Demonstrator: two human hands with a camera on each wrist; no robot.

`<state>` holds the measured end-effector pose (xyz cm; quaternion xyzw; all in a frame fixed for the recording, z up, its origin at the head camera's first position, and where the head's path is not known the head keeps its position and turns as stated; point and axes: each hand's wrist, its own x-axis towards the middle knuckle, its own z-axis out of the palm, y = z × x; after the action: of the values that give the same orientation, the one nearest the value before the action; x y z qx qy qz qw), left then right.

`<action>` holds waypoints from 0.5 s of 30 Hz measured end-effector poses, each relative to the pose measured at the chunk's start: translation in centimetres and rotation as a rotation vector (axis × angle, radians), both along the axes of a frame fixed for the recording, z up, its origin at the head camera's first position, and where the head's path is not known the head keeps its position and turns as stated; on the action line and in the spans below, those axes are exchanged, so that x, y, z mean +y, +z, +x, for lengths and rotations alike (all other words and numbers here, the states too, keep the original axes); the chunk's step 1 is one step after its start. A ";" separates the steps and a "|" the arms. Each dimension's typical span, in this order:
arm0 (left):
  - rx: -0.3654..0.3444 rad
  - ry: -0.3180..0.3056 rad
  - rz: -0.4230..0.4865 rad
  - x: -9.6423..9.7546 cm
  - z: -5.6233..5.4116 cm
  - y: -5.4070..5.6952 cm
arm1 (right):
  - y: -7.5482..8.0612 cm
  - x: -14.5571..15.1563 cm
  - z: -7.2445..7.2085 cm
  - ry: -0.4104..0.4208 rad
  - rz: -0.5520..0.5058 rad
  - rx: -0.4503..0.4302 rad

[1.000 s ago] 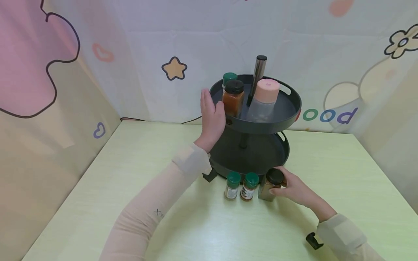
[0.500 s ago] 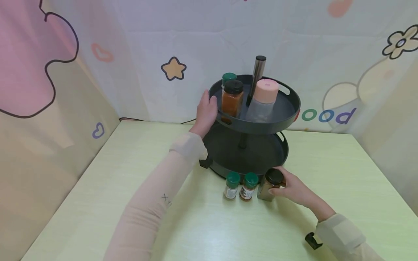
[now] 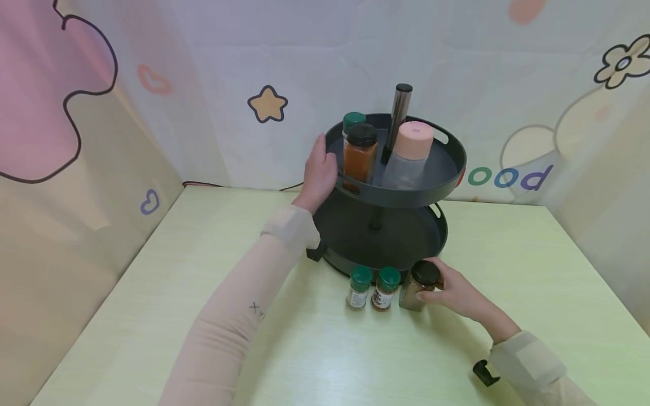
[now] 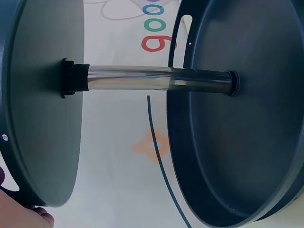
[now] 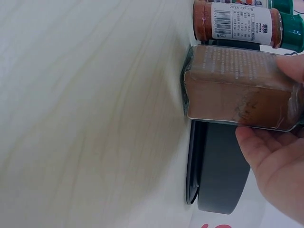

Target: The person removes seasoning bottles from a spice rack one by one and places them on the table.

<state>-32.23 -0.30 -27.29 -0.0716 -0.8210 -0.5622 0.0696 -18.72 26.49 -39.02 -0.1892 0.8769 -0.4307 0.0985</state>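
A dark two-tier round tray stand [image 3: 401, 198] stands on the table. My left hand [image 3: 320, 176] grips the upper tray's left rim; in the left wrist view its fingers [image 4: 40, 216] bend around the edge beside a handle cutout. In front of the lower tray [image 3: 376, 239], my right hand [image 3: 452, 287] holds a square spice jar [image 3: 417, 290] with a black lid and brown powder, thumb on one side and fingers on the other. The jar stands upright on the table. Beside it are two small green-capped spice jars [image 3: 385, 290], [image 5: 235, 21].
The upper tray carries an orange-brown spice jar [image 3: 360, 155] with a black lid, a green-capped jar [image 3: 354, 119] behind it, and a clear bottle with a pink cap [image 3: 414, 141]. A steel pole [image 3: 401, 107] rises through it. A printed cloth [image 3: 228, 113] hangs behind.
My left hand has shifted slightly left and closed onto the upper tray's rim, where its fingers were straight before. My right hand and the spice jar keep their place.
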 end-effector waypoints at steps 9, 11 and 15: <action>0.026 0.001 -0.007 0.4 1.0 -0.4 | 0.0 0.0 -0.1 -0.001 -0.005 0.000; 0.030 0.005 0.002 0.6 1.2 -0.6 | 0.0 -0.1 -0.1 -0.003 -0.005 -0.002; 0.035 0.024 0.009 0.9 1.7 -1.0 | -0.1 -0.1 -0.1 -0.007 -0.002 -0.005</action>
<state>-30.52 0.64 -28.27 -0.0713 -0.8180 -0.5635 0.0907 -18.81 26.42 -39.12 -0.1849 0.8770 -0.4323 0.0990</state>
